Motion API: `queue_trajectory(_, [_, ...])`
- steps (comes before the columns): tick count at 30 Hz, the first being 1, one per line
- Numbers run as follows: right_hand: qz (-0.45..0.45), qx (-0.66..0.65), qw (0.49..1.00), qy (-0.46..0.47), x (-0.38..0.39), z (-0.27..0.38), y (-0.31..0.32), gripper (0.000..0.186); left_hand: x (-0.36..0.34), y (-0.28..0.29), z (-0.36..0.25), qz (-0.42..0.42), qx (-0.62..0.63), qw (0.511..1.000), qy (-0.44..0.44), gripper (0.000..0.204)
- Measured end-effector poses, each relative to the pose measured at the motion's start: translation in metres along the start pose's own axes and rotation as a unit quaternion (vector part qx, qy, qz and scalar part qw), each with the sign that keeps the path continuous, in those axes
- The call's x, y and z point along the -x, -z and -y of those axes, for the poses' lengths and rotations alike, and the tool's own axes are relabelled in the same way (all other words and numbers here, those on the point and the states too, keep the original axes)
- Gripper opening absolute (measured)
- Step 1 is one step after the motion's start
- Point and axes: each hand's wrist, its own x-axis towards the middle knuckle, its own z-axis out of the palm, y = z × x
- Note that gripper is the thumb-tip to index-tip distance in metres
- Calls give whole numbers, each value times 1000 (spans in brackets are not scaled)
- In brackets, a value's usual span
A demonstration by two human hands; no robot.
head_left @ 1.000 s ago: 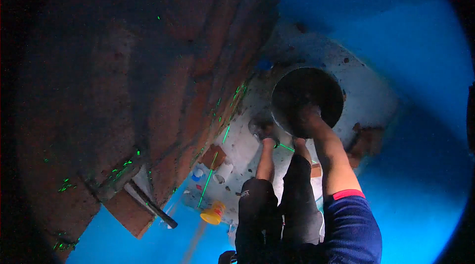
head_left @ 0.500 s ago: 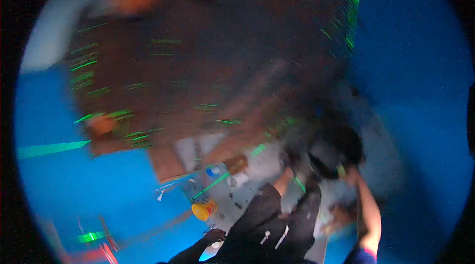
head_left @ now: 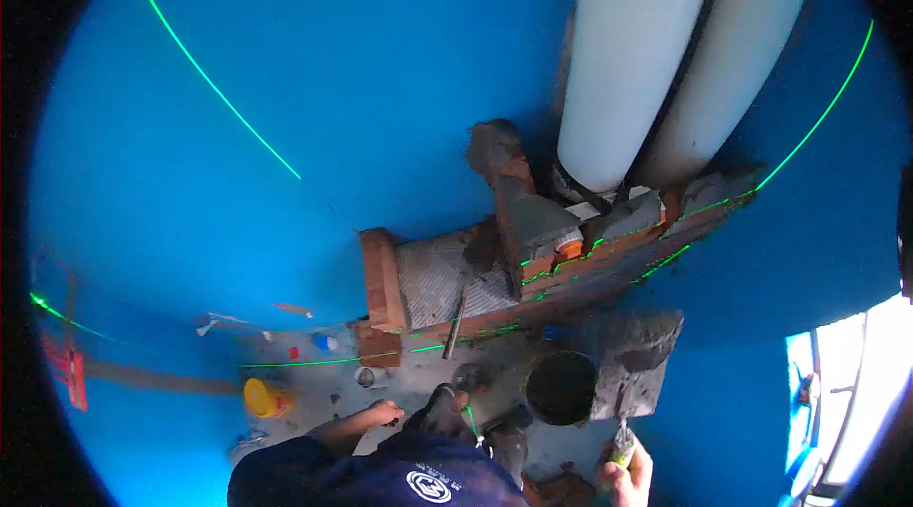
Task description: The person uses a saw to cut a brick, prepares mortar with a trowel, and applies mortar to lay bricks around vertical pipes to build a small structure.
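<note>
My right hand (head_left: pixel 623 469) grips the green handle of a trowel (head_left: pixel 638 355), whose broad metal blade is smeared with grey mortar. The blade is beside a round dark bucket (head_left: pixel 557 389). My left hand (head_left: pixel 380 415) hangs low near a small white cylinder (head_left: pixel 369 378), its fingers curled; whether they hold anything is unclear. A long-handled tool (head_left: pixel 456 317) leans on a brick ledge (head_left: pixel 571 260) coated in places with rough grey mortar.
Two white vertical pipes (head_left: pixel 628 50) rise from the ledge against blue walls (head_left: pixel 333 126) marked by green laser lines. A yellow tub (head_left: pixel 266 398) stands on the dusty floor at left. A bright opening (head_left: pixel 842 393) is at far right.
My view has swung up to the wall, ledge and pipes. My right hand, earlier reaching into the bucket, is now out beside it with the trowel blade in sight.
</note>
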Motion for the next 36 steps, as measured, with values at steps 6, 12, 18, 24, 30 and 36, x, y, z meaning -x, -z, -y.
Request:
queue_trajectory(6, [-114,290,950,35,-32,116,-129,21,-36,36,9,14,31,999,-33,33])
queue_trajectory(12, [-90,596,787,131,-107,152,-206,28,-50,55,17,-5,126,989,-79,33])
queue_trajectory(18, [-79,666,730,130,-144,165,-238,31,-70,60,43,73,258,962,-59,23])
queue_trajectory(24, [-114,567,816,-21,-169,187,-251,22,-63,67,33,56,269,960,-46,21])
queue_trajectory(30, [-105,558,823,-1,-178,193,-256,29,-51,82,0,36,191,979,-68,23])
queue_trajectory(36, [-119,596,794,-3,-180,187,-246,31,-64,78,-4,37,223,968,-108,26])
